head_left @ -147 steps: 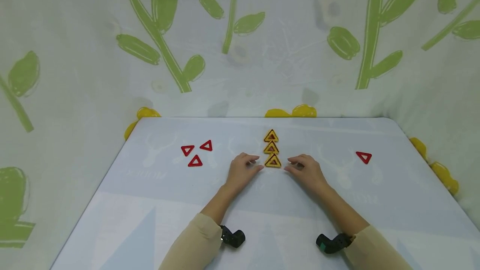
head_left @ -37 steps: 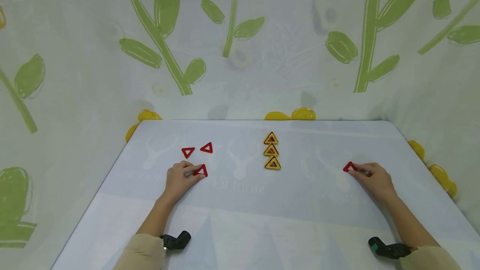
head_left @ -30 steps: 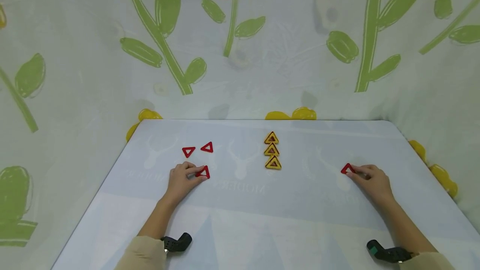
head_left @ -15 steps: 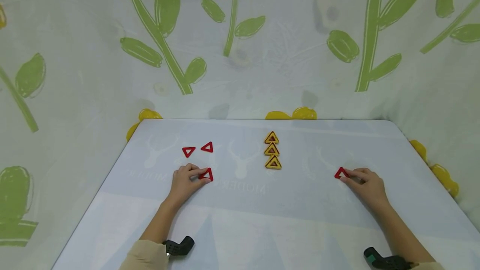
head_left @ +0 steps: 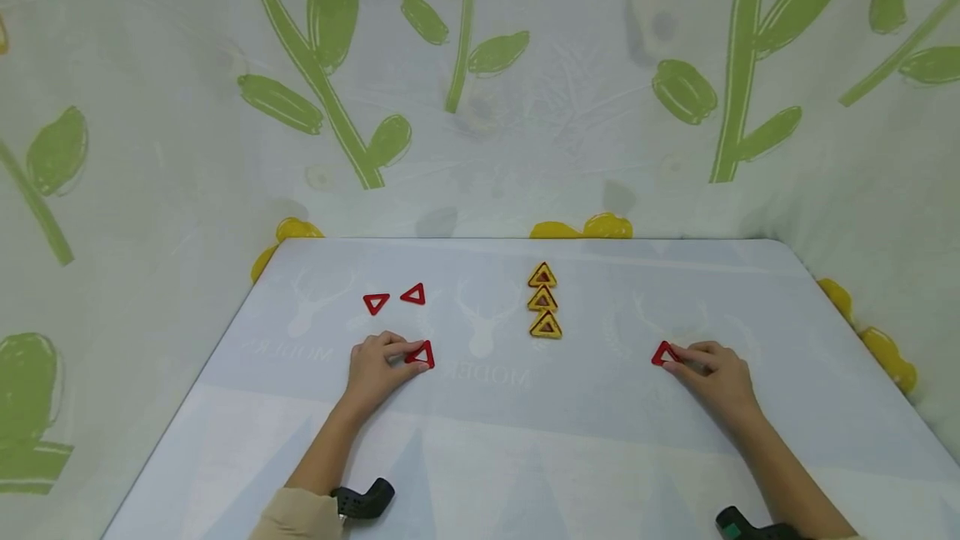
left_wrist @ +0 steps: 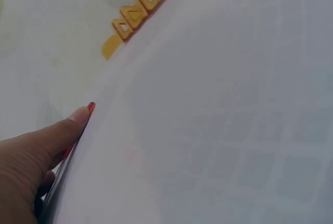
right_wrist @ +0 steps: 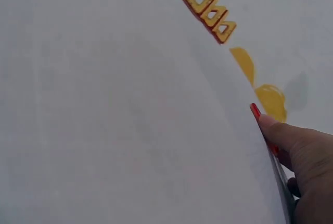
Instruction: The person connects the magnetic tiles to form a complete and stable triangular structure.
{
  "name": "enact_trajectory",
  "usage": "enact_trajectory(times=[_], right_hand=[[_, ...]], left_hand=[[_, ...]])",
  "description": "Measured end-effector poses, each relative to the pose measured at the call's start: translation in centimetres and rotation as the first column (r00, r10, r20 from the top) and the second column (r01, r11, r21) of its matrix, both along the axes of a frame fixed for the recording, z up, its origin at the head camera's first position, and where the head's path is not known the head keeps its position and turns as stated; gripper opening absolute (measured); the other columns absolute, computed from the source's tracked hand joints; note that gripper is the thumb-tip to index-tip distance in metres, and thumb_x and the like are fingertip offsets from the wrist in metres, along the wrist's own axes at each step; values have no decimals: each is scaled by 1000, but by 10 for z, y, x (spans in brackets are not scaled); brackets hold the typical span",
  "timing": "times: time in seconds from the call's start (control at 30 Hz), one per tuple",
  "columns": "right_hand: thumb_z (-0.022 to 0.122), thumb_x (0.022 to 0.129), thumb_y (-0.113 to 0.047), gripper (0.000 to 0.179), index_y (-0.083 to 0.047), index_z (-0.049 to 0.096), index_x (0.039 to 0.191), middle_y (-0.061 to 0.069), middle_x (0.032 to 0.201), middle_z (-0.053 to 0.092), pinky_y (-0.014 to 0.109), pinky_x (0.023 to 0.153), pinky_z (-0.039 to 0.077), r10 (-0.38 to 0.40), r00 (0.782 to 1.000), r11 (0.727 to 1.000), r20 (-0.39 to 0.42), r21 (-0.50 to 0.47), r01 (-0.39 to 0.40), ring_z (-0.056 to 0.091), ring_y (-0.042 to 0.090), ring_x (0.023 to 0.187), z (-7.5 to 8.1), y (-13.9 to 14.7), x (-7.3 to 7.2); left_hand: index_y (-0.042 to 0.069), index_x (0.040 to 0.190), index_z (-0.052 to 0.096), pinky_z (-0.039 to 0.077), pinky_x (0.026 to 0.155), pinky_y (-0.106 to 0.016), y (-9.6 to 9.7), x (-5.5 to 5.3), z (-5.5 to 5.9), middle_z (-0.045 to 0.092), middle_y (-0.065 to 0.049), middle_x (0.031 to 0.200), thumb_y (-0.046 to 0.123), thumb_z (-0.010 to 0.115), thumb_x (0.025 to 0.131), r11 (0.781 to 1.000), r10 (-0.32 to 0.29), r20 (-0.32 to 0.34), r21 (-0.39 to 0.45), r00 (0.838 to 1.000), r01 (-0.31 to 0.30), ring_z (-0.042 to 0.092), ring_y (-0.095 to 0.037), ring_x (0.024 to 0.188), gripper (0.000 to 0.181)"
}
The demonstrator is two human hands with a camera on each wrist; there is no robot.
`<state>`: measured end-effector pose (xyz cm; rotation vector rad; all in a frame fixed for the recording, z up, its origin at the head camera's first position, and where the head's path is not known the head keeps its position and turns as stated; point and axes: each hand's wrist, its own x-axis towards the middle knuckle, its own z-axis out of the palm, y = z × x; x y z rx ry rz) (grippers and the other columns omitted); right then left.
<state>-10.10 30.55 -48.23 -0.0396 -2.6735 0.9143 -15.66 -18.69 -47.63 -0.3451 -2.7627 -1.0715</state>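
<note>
My left hand (head_left: pixel 378 373) pinches a red triangular frame (head_left: pixel 431 353) between thumb and fingers, left of the table's middle. On the other side, my right hand (head_left: pixel 718 377) holds a second red triangular frame (head_left: pixel 657 354) by its right side. Between them, farther back, stands a column of three yellow triangular frames (head_left: pixel 545 333), points facing away from me. In the left wrist view, red shows beneath the yellow triangles (left_wrist: pixel 151 1). Both wrist views show the held red pieces only partly, behind the left thumb (left_wrist: pixel 73 125) and the right thumb (right_wrist: pixel 278 130).
Two more red triangular frames, one (head_left: pixel 377 303) and another (head_left: pixel 413 294), lie loose at the back left of the white table (head_left: pixel 480 457). Behind the table's far edge hangs a pale cloth (head_left: pixel 562 148) printed with green leaves and yellow flowers.
Earlier both hands were beside the yellow column, holding nothing; each then took a red triangular frame. Over the last second both have moved inward and nearer me, carrying them.
</note>
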Motion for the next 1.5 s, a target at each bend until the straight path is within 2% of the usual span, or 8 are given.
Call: enact_trajectory(times=[0.4,0.7,1.0,1.3,1.5], right_hand=[[79,76,-21,29,-4,75,98,7,93,64,26,62,35,30,998,999,-49,-31,-32,41,1,78,-2,-19,4],[82,69,-9,25,-2,76,92,6,86,64,24,63,35,119,979,992,-165,-26,-125,44,0,77,-7,-30,3],[83,68,-11,27,-5,76,93,2,87,63,27,65,34,168,978,985,-124,-25,-172,43,-1,79,-9,-38,3],[84,62,-5,29,-4,77,89,1,83,64,24,65,31,236,944,969,-232,-13,-246,46,3,75,-9,-49,1],[84,62,-6,29,-5,77,90,-2,83,64,27,66,30,271,935,960,-230,-8,-280,47,3,74,-9,-55,0]], left_hand=[[16,107,74,28,87,-47,11,6,1,62,1,92,29,81,72,1000,4,15,26,1000,-5,52,-22,95,38],[17,108,74,28,89,-48,21,9,-1,61,2,92,28,81,73,1000,-7,15,6,1000,7,51,-20,94,37],[16,108,74,27,91,-48,33,15,0,58,2,93,29,80,74,1000,-30,32,2,999,30,50,-19,95,37],[16,107,74,29,88,-47,45,18,0,58,2,93,29,80,74,997,-78,15,-22,997,78,50,-19,95,36],[16,107,74,29,87,-46,49,16,0,57,2,92,29,80,74,994,-104,12,-35,994,105,49,-18,94,36]])
